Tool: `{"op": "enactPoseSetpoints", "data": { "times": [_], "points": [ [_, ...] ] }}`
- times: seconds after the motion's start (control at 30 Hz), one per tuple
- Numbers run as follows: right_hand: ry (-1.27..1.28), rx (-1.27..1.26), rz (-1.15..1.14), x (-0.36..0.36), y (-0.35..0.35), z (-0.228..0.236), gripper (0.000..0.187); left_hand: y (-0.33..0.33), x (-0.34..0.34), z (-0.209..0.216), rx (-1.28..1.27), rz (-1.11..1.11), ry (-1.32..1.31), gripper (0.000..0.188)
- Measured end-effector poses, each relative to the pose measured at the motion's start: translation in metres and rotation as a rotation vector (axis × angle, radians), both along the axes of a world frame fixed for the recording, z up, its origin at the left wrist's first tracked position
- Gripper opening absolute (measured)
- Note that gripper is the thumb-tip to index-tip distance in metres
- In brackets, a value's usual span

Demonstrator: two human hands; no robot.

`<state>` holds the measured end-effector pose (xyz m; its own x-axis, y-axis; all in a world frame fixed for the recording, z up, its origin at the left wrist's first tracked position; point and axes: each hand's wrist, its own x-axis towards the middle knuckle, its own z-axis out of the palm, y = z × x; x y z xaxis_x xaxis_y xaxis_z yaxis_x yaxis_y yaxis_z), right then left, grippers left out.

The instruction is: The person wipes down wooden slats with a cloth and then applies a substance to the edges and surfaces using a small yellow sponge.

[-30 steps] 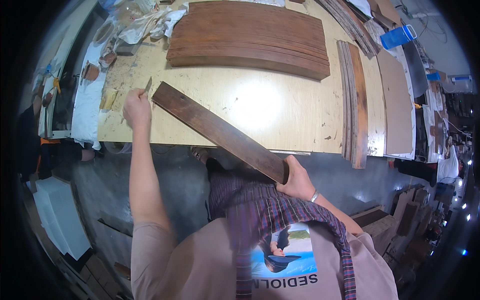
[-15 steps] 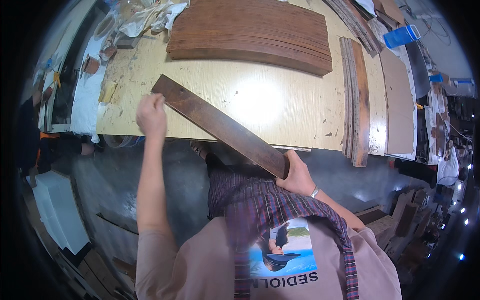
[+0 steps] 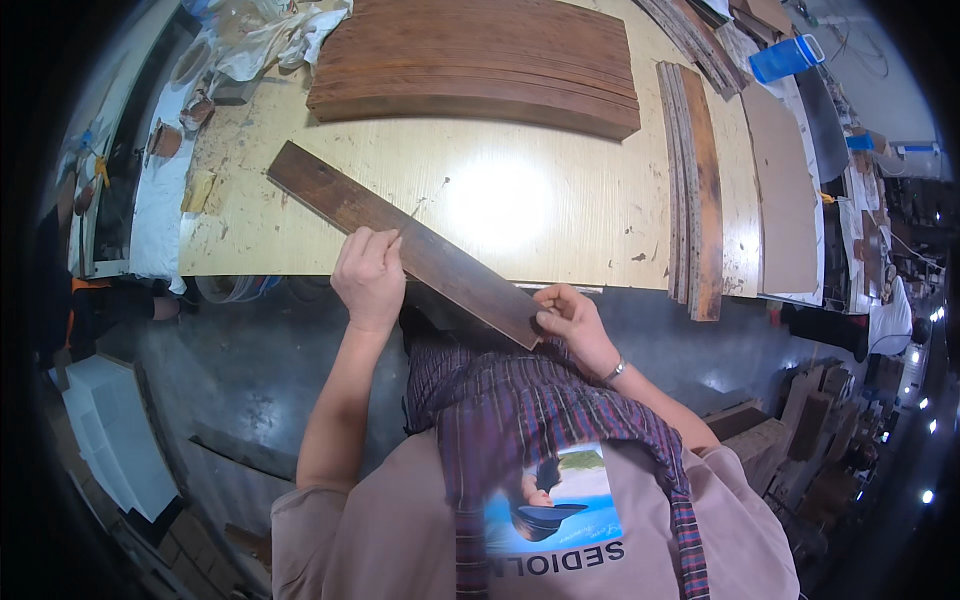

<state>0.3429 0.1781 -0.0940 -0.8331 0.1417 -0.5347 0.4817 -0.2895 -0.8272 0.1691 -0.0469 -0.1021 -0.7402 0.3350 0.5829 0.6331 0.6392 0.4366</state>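
Observation:
A long dark brown wooden plank [image 3: 400, 232] lies slantwise, its far left end over the table and its near right end past the front edge. At that near end my right hand [image 3: 575, 322] grips it between thumb and bent fingers. My left hand [image 3: 370, 275] is closed at the plank's near long edge, around mid-length, with the fingertips pinched together. Whatever may be inside that pinch is hidden.
A stack of brown boards [image 3: 470, 70] rests at the back of the pale table [image 3: 400, 155]. Narrow strips [image 3: 692, 190] and a cardboard sheet [image 3: 785, 190] lie on the right, near a blue jug [image 3: 785, 60]. Cloths and plastic [image 3: 265, 45] are heaped at far left.
My left hand has slid from the plank's far left end along its near edge toward the middle. My right hand's fingers have shifted at the near end.

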Motion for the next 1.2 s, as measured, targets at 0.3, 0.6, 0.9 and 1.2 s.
{"op": "enactPoseSetpoints", "data": {
  "times": [0.3,0.6,0.9,1.2],
  "points": [
    [-0.063,-0.042,-0.020,-0.022,-0.003,0.013,0.011,0.004,0.098,0.018,0.228,-0.362,-0.392,0.014],
    [-0.096,0.280,0.624,-0.077,-0.001,0.027,0.028,-0.133,-0.027,-0.002,0.359,0.383,-0.469,0.016],
    [-0.067,0.477,0.418,-0.089,-0.035,0.041,0.043,-0.135,-0.088,0.002,0.614,0.280,-0.948,0.033],
    [0.110,0.511,0.353,-0.120,-0.100,0.065,0.028,-0.104,-0.108,0.043,0.939,-0.283,-1.393,0.019]
  ]
}}
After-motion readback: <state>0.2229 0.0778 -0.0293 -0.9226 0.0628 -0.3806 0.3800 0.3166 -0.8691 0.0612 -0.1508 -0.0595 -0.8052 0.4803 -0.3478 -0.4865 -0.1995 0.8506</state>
